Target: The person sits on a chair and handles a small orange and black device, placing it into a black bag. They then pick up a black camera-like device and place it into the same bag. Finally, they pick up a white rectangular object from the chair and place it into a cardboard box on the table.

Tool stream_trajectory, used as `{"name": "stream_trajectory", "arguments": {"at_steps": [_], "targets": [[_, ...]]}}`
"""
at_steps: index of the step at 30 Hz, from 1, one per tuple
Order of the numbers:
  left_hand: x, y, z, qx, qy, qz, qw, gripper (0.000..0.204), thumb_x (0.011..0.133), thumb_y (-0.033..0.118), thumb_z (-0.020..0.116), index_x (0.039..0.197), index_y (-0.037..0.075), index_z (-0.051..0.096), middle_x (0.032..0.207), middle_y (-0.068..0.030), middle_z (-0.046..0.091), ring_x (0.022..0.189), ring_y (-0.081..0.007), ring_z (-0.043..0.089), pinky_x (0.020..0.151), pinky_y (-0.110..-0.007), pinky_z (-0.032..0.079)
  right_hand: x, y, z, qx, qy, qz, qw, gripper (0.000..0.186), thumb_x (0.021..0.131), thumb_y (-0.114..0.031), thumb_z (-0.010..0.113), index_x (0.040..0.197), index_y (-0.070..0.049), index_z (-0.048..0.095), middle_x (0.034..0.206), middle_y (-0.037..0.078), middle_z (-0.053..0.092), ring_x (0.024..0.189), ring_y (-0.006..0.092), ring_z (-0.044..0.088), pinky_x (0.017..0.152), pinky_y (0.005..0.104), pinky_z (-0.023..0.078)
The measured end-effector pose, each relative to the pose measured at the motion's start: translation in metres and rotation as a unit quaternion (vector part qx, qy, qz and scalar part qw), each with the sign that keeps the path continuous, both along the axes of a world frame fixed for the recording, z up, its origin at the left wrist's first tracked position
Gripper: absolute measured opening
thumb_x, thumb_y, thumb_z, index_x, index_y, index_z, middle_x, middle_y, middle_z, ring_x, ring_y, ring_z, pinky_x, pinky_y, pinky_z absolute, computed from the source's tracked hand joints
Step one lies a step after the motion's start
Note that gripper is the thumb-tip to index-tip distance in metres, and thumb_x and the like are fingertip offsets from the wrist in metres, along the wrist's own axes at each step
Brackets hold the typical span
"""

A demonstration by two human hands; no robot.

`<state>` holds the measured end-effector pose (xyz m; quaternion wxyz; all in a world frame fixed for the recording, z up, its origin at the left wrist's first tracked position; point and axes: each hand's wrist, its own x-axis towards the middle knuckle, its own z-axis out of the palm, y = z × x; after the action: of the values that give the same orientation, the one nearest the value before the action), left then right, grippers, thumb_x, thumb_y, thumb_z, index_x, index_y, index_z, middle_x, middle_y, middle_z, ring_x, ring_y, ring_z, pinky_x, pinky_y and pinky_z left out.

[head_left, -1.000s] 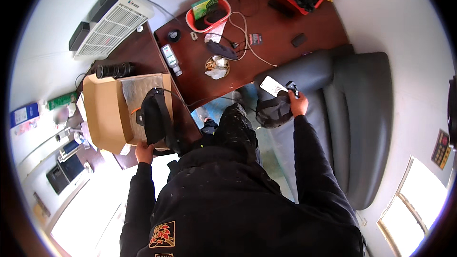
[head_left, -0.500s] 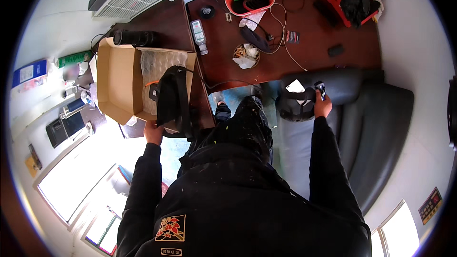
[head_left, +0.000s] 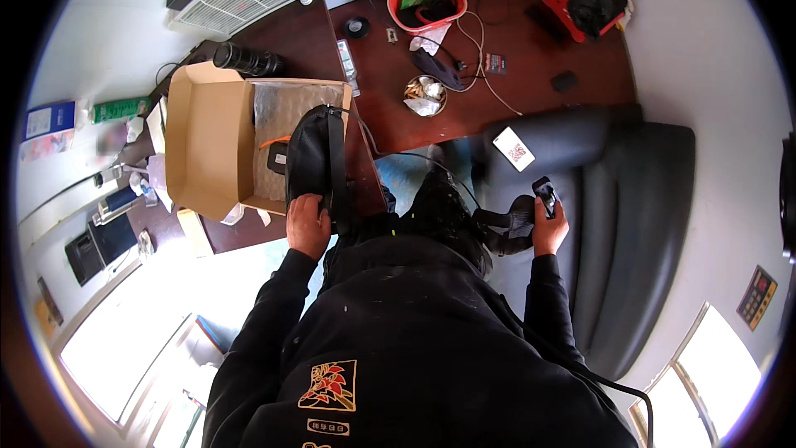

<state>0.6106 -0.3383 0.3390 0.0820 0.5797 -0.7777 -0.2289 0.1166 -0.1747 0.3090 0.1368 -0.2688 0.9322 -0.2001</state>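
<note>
My left hand [head_left: 308, 228] is closed on the lower end of a black bag [head_left: 308, 158], which leans over the right side of an open cardboard box [head_left: 209, 141]. Inside the box, by the bag, lies a small black item with an orange strip [head_left: 278, 158] on bubble wrap [head_left: 286, 108]. Over the dark sofa, my right hand [head_left: 549, 232] grips a small black device [head_left: 545, 191] with a glossy face. Black strapped headgear [head_left: 516, 224] hangs beside that hand; whether the fingers also hold it is hidden. A white card with a square code [head_left: 514, 148] lies on the sofa.
A black cable [head_left: 414, 154] runs from the bag past my legs. The brown desk [head_left: 381, 108] carries a bowl of cigarette butts [head_left: 425, 95], a red basket [head_left: 464, 4], a bottle and a black cylinder [head_left: 247, 58]. The dark sofa [head_left: 609, 232] stands at right.
My right hand has drawn the device and headgear toward my body, uncovering the white card. My left hand has shifted right along the bag's lower end. The head view has moved slightly.
</note>
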Motion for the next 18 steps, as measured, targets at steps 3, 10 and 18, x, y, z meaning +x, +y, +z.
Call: {"name": "stream_trajectory", "arguments": {"at_steps": [3, 10, 18], "targets": [[0.003, -0.001, -0.009, -0.019, 0.011, -0.011, 1.0, 0.03, 0.083, 0.005, 0.071, 0.111, 0.001, 0.064, 0.112, -0.0193, 0.065, 0.109, -0.0411, 0.06, 0.096, -0.05, 0.049, 0.01, 0.007, 0.013, -0.01, 0.006, -0.015, 1.0, 0.053, 0.088, -0.046, 0.079, 0.109, 0.003, 0.073, 0.097, 0.026, 0.075, 0.091, 0.0419, 0.074, 0.083, 0.0452, 0.056], [0.038, -0.004, -0.014, -0.061, 0.012, 0.006, 0.998, 0.033, 0.083, 0.006, 0.074, 0.114, 0.002, 0.064, 0.116, -0.0199, 0.066, 0.113, -0.0411, 0.06, 0.099, -0.049, 0.048, 0.01, 0.021, -0.001, 0.007, -0.001, -0.059, 0.998, 0.068, 0.086, -0.048, 0.082, 0.121, 0.009, 0.071, 0.112, 0.029, 0.074, 0.11, 0.04, 0.072, 0.098, 0.0428, 0.053], [0.033, 0.013, 0.01, -0.018, -0.052, 0.059, 0.997, 0.028, 0.087, 0.005, 0.071, 0.113, 0.0, 0.063, 0.115, -0.0193, 0.064, 0.112, -0.0405, 0.059, 0.098, -0.049, 0.047, -0.075, 0.013, -0.079, 0.024, 0.023, -0.05, 0.998, 0.067, 0.087, -0.055, 0.077, 0.112, 0.007, 0.073, 0.104, 0.029, 0.074, 0.103, 0.0436, 0.071, 0.092, 0.0464, 0.053]]}}
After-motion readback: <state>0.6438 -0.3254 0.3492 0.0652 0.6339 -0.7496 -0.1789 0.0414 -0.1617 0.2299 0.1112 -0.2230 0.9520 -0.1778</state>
